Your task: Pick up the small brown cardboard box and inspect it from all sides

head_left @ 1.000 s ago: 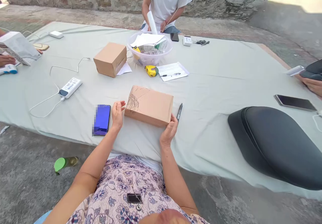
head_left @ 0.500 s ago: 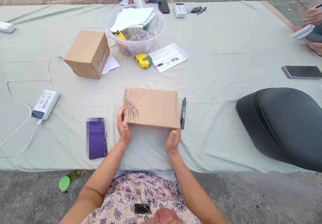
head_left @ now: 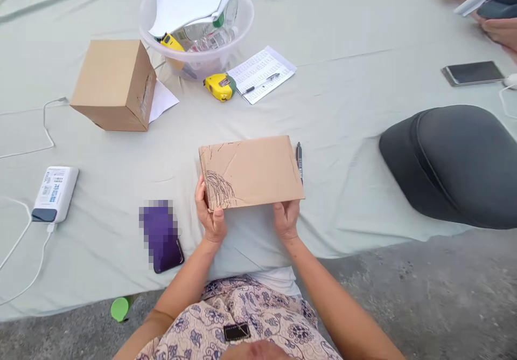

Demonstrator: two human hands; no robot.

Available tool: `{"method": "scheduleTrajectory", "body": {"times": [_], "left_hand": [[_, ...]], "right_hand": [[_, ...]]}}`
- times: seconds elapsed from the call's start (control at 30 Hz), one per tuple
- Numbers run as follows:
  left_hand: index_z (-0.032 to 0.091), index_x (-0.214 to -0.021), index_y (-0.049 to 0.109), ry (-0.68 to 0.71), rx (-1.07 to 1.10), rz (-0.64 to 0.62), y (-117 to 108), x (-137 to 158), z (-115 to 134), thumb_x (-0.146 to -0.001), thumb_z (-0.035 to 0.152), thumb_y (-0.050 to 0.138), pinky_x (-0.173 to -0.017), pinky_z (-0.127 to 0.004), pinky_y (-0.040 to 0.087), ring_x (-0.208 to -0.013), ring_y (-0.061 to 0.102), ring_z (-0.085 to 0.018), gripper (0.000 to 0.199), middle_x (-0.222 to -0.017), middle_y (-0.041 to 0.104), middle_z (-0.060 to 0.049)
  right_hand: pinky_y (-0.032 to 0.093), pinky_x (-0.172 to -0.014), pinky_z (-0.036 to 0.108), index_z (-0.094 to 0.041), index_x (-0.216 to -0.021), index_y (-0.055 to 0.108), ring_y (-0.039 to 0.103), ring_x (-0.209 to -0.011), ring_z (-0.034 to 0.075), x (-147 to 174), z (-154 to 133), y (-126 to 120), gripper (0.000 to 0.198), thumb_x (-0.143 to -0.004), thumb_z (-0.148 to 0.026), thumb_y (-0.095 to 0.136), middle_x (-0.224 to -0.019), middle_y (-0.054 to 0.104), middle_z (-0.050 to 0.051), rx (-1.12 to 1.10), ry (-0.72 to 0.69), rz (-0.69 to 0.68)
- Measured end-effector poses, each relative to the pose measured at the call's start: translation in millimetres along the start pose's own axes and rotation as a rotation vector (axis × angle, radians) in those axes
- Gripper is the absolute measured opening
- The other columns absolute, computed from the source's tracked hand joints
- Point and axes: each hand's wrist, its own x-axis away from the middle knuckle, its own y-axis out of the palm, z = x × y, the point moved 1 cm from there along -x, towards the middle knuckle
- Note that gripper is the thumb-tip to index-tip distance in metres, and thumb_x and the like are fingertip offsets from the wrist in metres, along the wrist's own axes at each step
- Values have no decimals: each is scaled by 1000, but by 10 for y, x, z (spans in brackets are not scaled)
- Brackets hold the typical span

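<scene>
Since the earlier frame the flat cardboard box (head_left: 251,172) had been drawn nearer the person and its near edge tipped up off the cloth (head_left: 355,58), and both hands had slid in under that edge. The left hand (head_left: 210,217) gripped the near left corner, thumb on top beside the black scribble, fingers curled beneath; the right hand (head_left: 286,220) clasped the near right part of the edge the same way. Held at two corners like this, the box seemed steadied level, a grip that suits lifting or turning it, though that is only a judgement. The box sat in the near middle of the scene, just in front of the person's lap.

One black marker (head_left: 299,161) lay just beside the box's right edge, within easy reach. One phone (head_left: 162,236) lay near left, and a second phone (head_left: 472,73) far right. One power bank (head_left: 55,193) with its white cable sat at the left. There were two cardboard boxes in all, the second, a taller box (head_left: 114,84), far left. One clear bowl (head_left: 238,26) held papers and bottles; one yellow tape measure (head_left: 219,87) and one printed sheet (head_left: 262,74) with a pen lay by it. One dark cushion (head_left: 456,163) sat at the right.
</scene>
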Motion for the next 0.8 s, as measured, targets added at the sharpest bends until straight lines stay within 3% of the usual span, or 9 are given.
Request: {"method": "scheduleTrajectory", "body": {"times": [0.17,0.43,0.63,0.8], "left_hand": [[21,-141,55,3,-2,90,-21,-40,-26,-94,65,51,-118,-40,45,-141,53,-28,64,-148,57,-15],[23,-132,61,-59,-62,207,-49,-49,-78,-84,71,55,-114,-45,47,-131,60,-31,68,-132,65,-11],[24,-114,66,4,-93,348,-32,-123,-25,-77,77,54,-111,-49,48,-115,64,-30,67,-111,69,-5],[33,-105,69,-14,-63,355,11,-170,56,-70,77,61,-113,-61,42,-124,60,-41,57,-108,71,-5]], "right_hand": [[45,-116,54,-18,-143,48,58,-137,32,32,-17,32,79,-84,-69,61,-142,60,21,40,59,-30],[47,-115,53,-16,-143,44,59,-133,30,61,-161,88,73,-90,-65,55,-140,59,21,30,30,-100],[41,-121,57,-18,-155,30,45,-148,32,86,-371,96,77,-95,-61,50,-155,47,21,29,-75,-136],[42,-121,57,-19,-157,26,45,-148,31,64,-441,79,77,-96,-61,49,-157,45,21,33,-75,-186]]}}
